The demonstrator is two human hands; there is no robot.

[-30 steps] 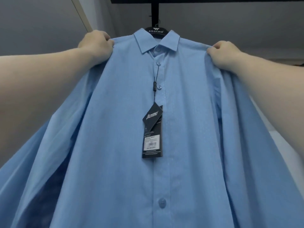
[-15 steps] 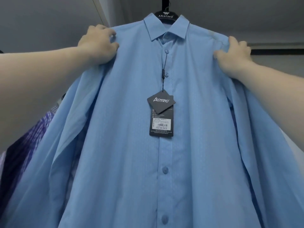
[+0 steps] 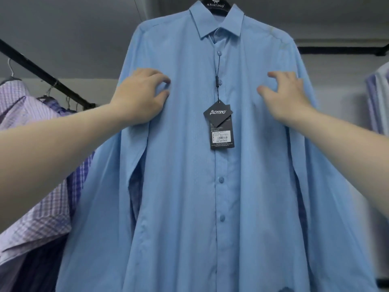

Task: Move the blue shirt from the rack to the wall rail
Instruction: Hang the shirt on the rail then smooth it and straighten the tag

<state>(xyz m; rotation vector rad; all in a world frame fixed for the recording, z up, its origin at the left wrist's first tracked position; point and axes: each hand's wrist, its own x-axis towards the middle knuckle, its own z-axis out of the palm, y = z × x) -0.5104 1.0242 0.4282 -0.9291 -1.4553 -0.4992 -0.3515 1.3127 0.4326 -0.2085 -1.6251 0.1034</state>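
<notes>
A clothing shop, or its stockroom. Shown by a blue shirt [image 3: 189, 165] hung on a branded black hanger [image 3: 215, 5] marked ARISTINO, with black swing tags [image 3: 220, 125] strung from a button, one carrying a barcode and price sticker. More evidence at left: a black rail [image 3: 42, 74] loaded with checked purple shirts [image 3: 31, 165] on hangers. Another rail [image 3: 341, 50] on the right wall, with striped shirts [image 3: 379, 98] below it. Plain grey walls.
</notes>
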